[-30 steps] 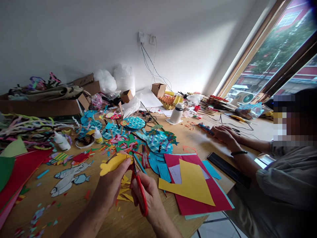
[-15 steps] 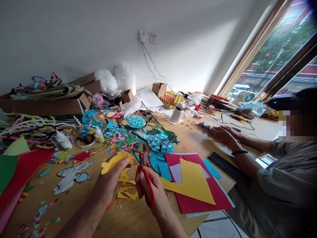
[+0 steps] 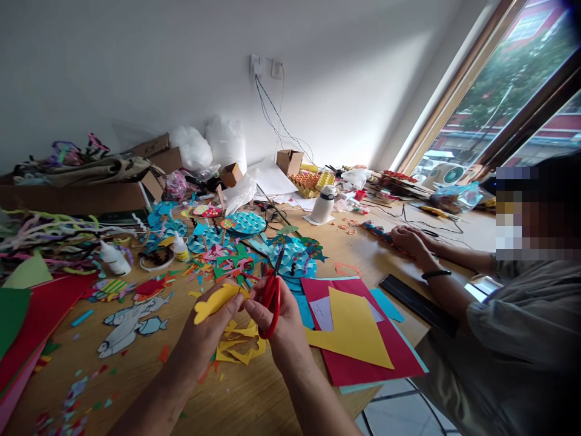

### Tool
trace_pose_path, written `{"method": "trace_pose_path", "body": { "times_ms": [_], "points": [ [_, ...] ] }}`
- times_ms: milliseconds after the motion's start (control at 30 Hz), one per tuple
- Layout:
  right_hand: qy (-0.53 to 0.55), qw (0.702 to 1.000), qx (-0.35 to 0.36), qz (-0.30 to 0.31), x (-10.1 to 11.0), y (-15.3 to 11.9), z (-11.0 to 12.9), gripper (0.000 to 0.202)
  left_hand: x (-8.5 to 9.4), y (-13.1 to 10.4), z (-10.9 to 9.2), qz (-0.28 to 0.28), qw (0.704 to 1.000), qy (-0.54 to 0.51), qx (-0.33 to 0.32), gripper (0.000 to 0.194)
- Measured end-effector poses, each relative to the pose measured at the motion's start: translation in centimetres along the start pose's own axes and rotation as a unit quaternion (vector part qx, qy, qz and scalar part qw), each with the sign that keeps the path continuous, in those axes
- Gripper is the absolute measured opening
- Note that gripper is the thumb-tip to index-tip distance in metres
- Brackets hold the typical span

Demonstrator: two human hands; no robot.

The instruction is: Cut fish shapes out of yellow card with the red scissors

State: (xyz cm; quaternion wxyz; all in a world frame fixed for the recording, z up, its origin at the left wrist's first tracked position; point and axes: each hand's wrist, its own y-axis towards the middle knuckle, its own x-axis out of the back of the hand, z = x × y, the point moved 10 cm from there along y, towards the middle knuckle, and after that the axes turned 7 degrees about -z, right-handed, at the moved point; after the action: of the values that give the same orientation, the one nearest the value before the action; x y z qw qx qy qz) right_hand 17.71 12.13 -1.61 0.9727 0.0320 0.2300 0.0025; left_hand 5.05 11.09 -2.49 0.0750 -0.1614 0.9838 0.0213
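My left hand [image 3: 216, 322] is closed on a yellow paper cutout [image 3: 216, 303] with a wavy edge, held above the table. Red-handled scissors [image 3: 271, 297] are in my right hand [image 3: 284, 324], their dark blades pointing up and away from me. The fingertips of my right hand meet the right end of the cutout beside my left thumb. Below both hands lie yellow paper scraps [image 3: 240, 345]. Close to my right hand, a large yellow sheet [image 3: 358, 330] rests on a red sheet [image 3: 331, 372].
White glue bottles [image 3: 115, 259] and paper fish cutouts [image 3: 131, 324] lie to the left. Blue textured paper discs [image 3: 245, 224] and coloured scraps fill the middle. A white bottle [image 3: 323, 204] stands farther back. At right, a co-worker's hands [image 3: 411, 242] handle a small item near a black case [image 3: 417, 303].
My right hand has come up to the cutout, and its fingertips now touch the right end. The scissors have swung to point up and right. My left hand has shifted slightly right.
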Motion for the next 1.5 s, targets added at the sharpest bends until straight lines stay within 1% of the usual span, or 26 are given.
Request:
{"method": "trace_pose_path", "body": {
  "times_ms": [100, 167, 267, 300, 333, 367, 433, 467, 533, 600, 733, 833, 933, 1033, 1133, 1200, 1367, 1500],
  "points": [
    [-0.021, 1.0, 0.005, -0.005, 0.0, 0.2, 0.2, 0.024, -1.0, -0.3, 0.0, 0.051, 0.998, 0.025, -0.004, 0.015],
    [-0.046, 0.999, 0.014, -0.008, 0.2, 0.4, 0.5, 0.021, -1.2, -0.4, -0.1, 0.067, 0.997, 0.038, -0.002, 0.015],
    [-0.099, 0.994, 0.042, -0.016, 0.7, 0.7, 1.0, 0.019, -0.7, -0.2, -0.2, 0.067, 0.997, 0.037, 0.018, 0.018],
    [-0.118, 0.992, 0.052, -0.017, 0.9, 0.7, 1.1, 0.018, -0.2, 0.0, -0.4, 0.056, 0.998, 0.033, 0.024, 0.02],
    [-0.135, 0.989, 0.059, -0.016, 1.0, 0.7, 1.2, 0.017, -0.1, 0.1, -0.5, 0.07, 0.996, 0.035, 0.036, 0.022],
    [-0.149, 0.987, 0.064, -0.012, 1.0, 0.7, 1.2, 0.017, 0.1, 0.4, -0.8, 0.077, 0.996, 0.042, 0.029, 0.024],
    [-0.167, 0.984, 0.064, -0.001, 0.9, 0.5, 1.0, 0.018, 0.1, 1.0, -1.5, 0.116, 0.989, 0.093, 0.0, 0.025],
    [-0.171, 0.983, 0.061, 0.002, 0.8, 0.4, 0.9, 0.019, 0.1, 1.3, -1.6, 0.127, 0.982, 0.136, -0.014, 0.022],
    [-0.178, 0.982, 0.058, 0.009, 0.5, 0.2, 0.7, 0.02, 0.0, 1.7, -1.5, 0.143, 0.969, 0.2, -0.035, 0.015],
    [-0.189, 0.98, 0.065, 0.012, 0.2, 0.1, 0.7, 0.018, -0.2, 1.8, -1.1, 0.151, 0.959, 0.235, -0.038, 0.01],
    [-0.214, 0.974, 0.074, 0.003, 0.2, 0.2, 0.8, 0.018, -0.7, 1.4, -0.4, 0.161, 0.959, 0.232, -0.023, 0.017],
    [-0.214, 0.973, 0.088, -0.008, 0.7, 0.5, 1.1, 0.016, -0.8, 1.3, -0.6, 0.164, 0.963, 0.213, -0.015, 0.017],
    [-0.187, 0.977, 0.103, -0.025, 1.3, 0.8, 1.3, 0.014, -0.3, 1.6, -1.5, 0.133, 0.969, 0.205, -0.022, 0.016],
    [-0.168, 0.982, 0.086, -0.005, 1.0, 0.9, 0.8, 0.015, 0.1, 1.8, -1.9, 0.107, 0.972, 0.206, -0.02, 0.014],
    [-0.169, 0.983, 0.073, 0.026, 0.0, 0.7, 0.3, 0.015, -0.2, 1.6, -1.4, 0.125, 0.972, 0.198, -0.001, 0.013],
    [-0.171, 0.982, 0.075, 0.027, -0.3, 0.6, 0.3, 0.014, -0.5, 1.4, -1.0, 0.14, 0.972, 0.187, 0.007, 0.014],
    [-0.198, 0.975, 0.097, 0.005, 0.1, 1.0, 0.4, 0.012, -0.7, 1.2, -0.7, 0.156, 0.974, 0.166, 0.008, 0.017],
    [-0.181, 0.978, 0.096, -0.022, 0.9, 1.1, 0.6, 0.013, -0.4, 1.0, -1.0, 0.134, 0.977, 0.162, 0.032, 0.018]
  ]
}}
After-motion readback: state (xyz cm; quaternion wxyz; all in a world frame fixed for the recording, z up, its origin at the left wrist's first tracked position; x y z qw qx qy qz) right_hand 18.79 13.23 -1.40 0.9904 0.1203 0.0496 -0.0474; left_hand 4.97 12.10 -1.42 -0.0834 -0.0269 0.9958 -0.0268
